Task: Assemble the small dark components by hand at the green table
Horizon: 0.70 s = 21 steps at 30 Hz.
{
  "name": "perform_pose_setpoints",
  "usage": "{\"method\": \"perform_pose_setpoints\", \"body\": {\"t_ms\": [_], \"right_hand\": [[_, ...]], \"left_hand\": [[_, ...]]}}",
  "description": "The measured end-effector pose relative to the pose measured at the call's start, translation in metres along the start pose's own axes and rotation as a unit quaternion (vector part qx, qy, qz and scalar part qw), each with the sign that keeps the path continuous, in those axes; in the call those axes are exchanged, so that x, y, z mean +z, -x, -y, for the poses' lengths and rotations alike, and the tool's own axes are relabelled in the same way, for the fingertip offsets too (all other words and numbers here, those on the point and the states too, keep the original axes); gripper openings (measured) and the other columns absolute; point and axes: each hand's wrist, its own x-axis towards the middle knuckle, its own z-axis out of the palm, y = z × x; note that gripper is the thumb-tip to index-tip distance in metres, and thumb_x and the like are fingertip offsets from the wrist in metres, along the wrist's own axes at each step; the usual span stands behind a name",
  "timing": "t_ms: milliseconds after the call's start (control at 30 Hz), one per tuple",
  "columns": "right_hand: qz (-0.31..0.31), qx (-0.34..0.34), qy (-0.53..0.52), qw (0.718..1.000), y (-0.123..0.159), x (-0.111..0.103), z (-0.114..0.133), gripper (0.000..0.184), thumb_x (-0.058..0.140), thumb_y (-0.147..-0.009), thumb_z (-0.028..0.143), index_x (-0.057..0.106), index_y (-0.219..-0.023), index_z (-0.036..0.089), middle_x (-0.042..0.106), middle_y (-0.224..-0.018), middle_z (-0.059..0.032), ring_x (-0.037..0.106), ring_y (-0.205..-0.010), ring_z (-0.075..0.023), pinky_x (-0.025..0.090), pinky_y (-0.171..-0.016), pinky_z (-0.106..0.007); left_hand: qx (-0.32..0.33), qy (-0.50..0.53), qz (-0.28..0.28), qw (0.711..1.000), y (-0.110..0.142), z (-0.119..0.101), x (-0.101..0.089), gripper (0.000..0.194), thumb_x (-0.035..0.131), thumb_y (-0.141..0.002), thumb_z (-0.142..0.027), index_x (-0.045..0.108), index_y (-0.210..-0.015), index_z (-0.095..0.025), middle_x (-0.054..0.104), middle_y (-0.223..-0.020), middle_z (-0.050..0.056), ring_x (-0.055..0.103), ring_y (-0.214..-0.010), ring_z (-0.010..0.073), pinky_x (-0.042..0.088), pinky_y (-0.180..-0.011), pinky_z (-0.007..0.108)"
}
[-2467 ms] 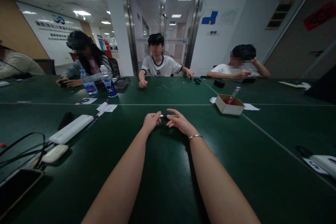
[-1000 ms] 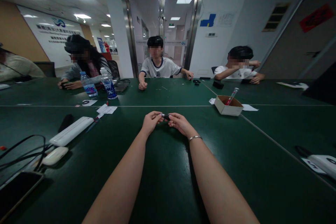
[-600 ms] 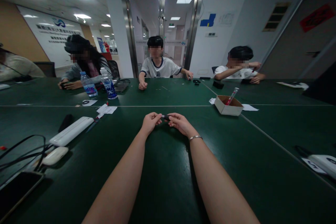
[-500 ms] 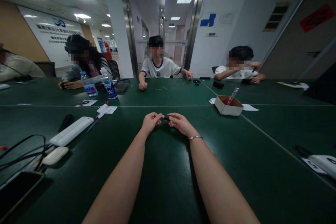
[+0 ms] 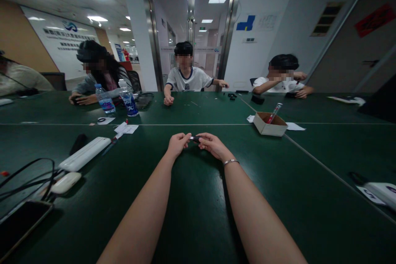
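Note:
A small black-and-silver cylinder (image 5: 194,139) spans the gap between my two hands, a little above or on the dark green table (image 5: 198,198); its exact kind is too small to tell. My left hand (image 5: 178,145) pinches the silver end between thumb and fingers. On the black end, the thumb and fingers of my right hand (image 5: 213,145) are closed. Both ends of the cylinder are partly hidden by fingertips. A silver bracelet (image 5: 231,161) circles my right wrist.
An open box (image 5: 270,128) with a red-and-clear tube stands ahead to the right. Left lie a white power bank (image 5: 85,154), cables and a phone (image 5: 23,222). Two bottles (image 5: 128,101) stand farther back. Several people sit across the table.
My right hand, its fingers spread 2.5 s ago, has closed on the black end of the cylinder. Since then both hands have stayed nearly still. The person opposite has lifted a hand.

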Motion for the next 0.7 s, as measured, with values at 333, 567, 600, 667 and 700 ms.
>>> {"method": "perform_pose_setpoints", "body": {"t_ms": [333, 567, 600, 667, 700], "right_hand": [[-0.026, -0.021, 0.218, 0.975, -0.008, 0.01, -0.014, 0.029, 0.076, -0.074, 0.03, 0.056, -0.092, 0.02, 0.062, -0.072, 0.0019, 0.051, -0.049, -0.0112, 0.04, -0.046, -0.022], [-0.164, -0.094, 0.597, 0.78, 0.005, 0.05, -0.017, 0.023, 0.073, -0.079, 0.014, 0.054, -0.092, 0.021, 0.061, -0.094, -0.004, 0.058, -0.082, -0.0212, 0.045, -0.07, -0.03], [-0.165, -0.097, 0.626, 0.756, 0.008, 0.054, -0.016, 0.022, 0.071, -0.081, 0.014, 0.055, -0.095, 0.02, 0.06, -0.098, -0.0059, 0.058, -0.085, -0.0224, 0.046, -0.072, -0.032], [-0.158, -0.1, 0.674, 0.714, 0.015, 0.059, -0.015, 0.02, 0.067, -0.084, 0.014, 0.058, -0.102, 0.017, 0.059, -0.105, -0.0101, 0.056, -0.093, -0.0253, 0.046, -0.08, -0.035], [-0.147, -0.1, 0.693, 0.698, 0.019, 0.06, -0.014, 0.019, 0.065, -0.087, 0.016, 0.059, -0.105, 0.015, 0.059, -0.106, -0.012, 0.055, -0.097, -0.027, 0.046, -0.085, -0.037]], "left_hand": [[0.015, -0.147, -0.066, 0.987, 0.0, 0.009, 0.003, 0.044, 0.052, -0.082, -0.058, 0.062, -0.065, -0.018, 0.057, -0.055, -0.001, 0.051, -0.052, 0.0136, 0.035, -0.054, 0.025], [0.047, -0.173, -0.066, 0.982, 0.009, 0.0, 0.005, 0.032, 0.052, -0.085, -0.05, 0.07, -0.085, -0.024, 0.069, -0.084, 0.002, 0.061, -0.072, 0.0176, 0.04, -0.061, 0.025], [0.042, -0.16, -0.049, 0.985, 0.01, 0.001, 0.006, 0.031, 0.053, -0.085, -0.05, 0.069, -0.088, -0.024, 0.069, -0.085, 0.002, 0.061, -0.068, 0.0166, 0.041, -0.061, 0.025], [0.04, -0.139, -0.017, 0.989, 0.013, 0.001, 0.007, 0.027, 0.056, -0.084, -0.047, 0.067, -0.09, -0.023, 0.069, -0.087, 0.002, 0.059, -0.059, 0.0142, 0.043, -0.06, 0.025], [0.04, -0.129, -0.002, 0.991, 0.016, 0.0, 0.008, 0.025, 0.057, -0.083, -0.045, 0.066, -0.091, -0.023, 0.069, -0.087, 0.002, 0.058, -0.056, 0.0133, 0.043, -0.058, 0.025]]}}
